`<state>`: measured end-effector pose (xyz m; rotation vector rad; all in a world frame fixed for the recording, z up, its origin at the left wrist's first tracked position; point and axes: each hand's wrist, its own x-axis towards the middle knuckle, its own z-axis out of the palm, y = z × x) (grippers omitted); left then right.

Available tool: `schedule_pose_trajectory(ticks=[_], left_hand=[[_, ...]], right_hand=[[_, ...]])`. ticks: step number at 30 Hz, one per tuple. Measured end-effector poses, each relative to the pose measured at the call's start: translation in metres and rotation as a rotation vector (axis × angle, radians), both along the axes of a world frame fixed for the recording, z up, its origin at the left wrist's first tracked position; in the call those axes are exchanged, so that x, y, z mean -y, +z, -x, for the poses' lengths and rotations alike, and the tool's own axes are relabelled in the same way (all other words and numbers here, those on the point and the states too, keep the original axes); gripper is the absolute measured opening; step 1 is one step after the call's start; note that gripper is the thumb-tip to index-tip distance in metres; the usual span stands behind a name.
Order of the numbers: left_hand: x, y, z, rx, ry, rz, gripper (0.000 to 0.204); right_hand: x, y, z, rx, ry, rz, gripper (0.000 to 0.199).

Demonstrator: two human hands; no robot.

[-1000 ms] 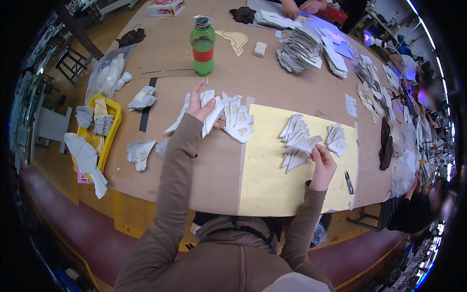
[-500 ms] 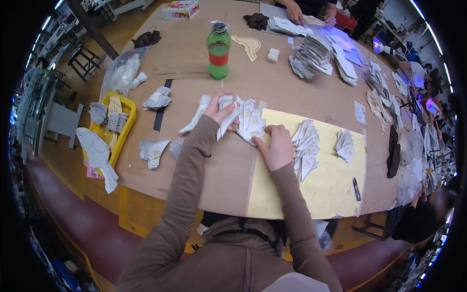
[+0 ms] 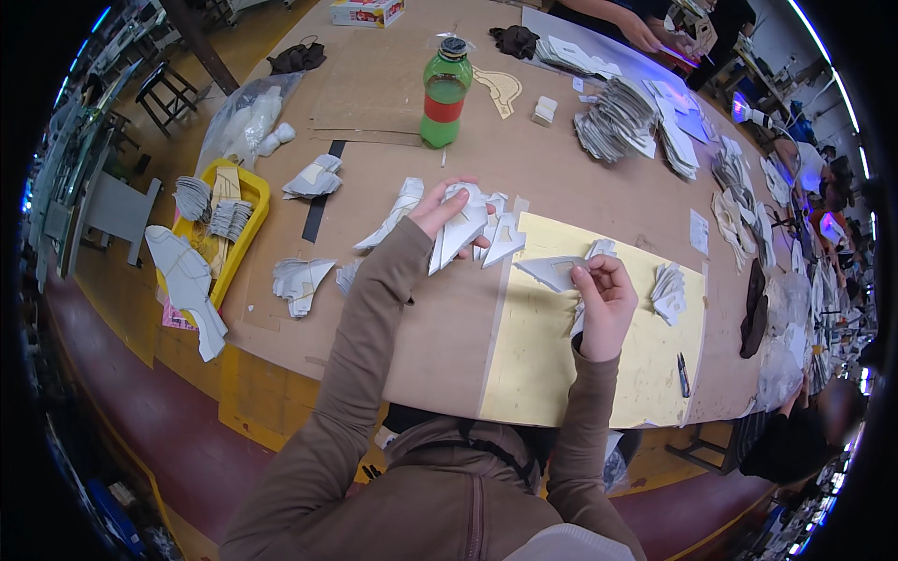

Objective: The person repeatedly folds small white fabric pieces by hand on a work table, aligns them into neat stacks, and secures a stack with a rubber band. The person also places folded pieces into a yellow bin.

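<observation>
My left hand (image 3: 447, 209) grips a fanned bundle of grey-white cut pieces (image 3: 465, 231) a little above the brown table (image 3: 440, 337). My right hand (image 3: 606, 296) pinches a single pointed grey piece (image 3: 552, 272) over the yellow sheet (image 3: 599, 355), a short way right of the bundle. A small stack of the same pieces (image 3: 668, 289) lies on the yellow sheet to the right of my right hand. More loose pieces (image 3: 393, 213) lie just left of my left hand.
A green bottle with a red label (image 3: 444, 91) stands at the back. A yellow tray (image 3: 257, 201) with stacked pieces sits at the left edge, beside a clear plastic bag (image 3: 245, 127). Large stacks of pieces (image 3: 625, 122) cover the back right, where other people's hands (image 3: 645, 35) work.
My right hand has pulled away from the bundle to the right, now holding a single piece over the yellow sheet. My left hand keeps its hold on the bundle.
</observation>
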<state>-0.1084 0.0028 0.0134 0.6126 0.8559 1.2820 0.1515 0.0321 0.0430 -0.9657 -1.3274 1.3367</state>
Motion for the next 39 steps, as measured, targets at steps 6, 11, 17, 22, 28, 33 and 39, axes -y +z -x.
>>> schedule_pose_trajectory(ticks=[6, 11, 17, 22, 28, 33, 39], left_hand=[[-0.002, 0.0, -0.002, -0.109, 0.031, 0.033, 0.041], [-0.001, 0.003, 0.002, -0.171, 0.117, 0.076, 0.041], [-0.002, 0.001, -0.002, -0.195, 0.125, 0.095, 0.041], [-0.004, -0.008, -0.003, -0.194, 0.142, 0.097, 0.042], [-0.005, -0.01, 0.001, -0.074, 0.139, 0.077, 0.043], [-0.006, -0.013, -0.005, -0.008, 0.224, 0.047, 0.048], [-0.009, -0.022, 0.002, -0.177, 0.106, -0.092, 0.044]], right_hand=[[-0.004, 0.013, -0.047, 0.132, -0.095, -0.135, 0.012], [-0.001, -0.004, -0.076, 0.41, -0.14, -0.046, 0.014], [-0.003, -0.001, -0.041, 0.547, -0.078, -0.337, 0.015], [-0.028, -0.027, 0.041, 0.578, 0.033, -0.407, 0.028], [-0.035, -0.064, 0.058, 0.697, 0.1, -0.155, 0.034], [-0.042, -0.058, 0.043, 0.268, 0.06, 0.023, 0.021], [-0.043, -0.047, 0.037, -0.087, 0.029, 0.14, 0.022]])
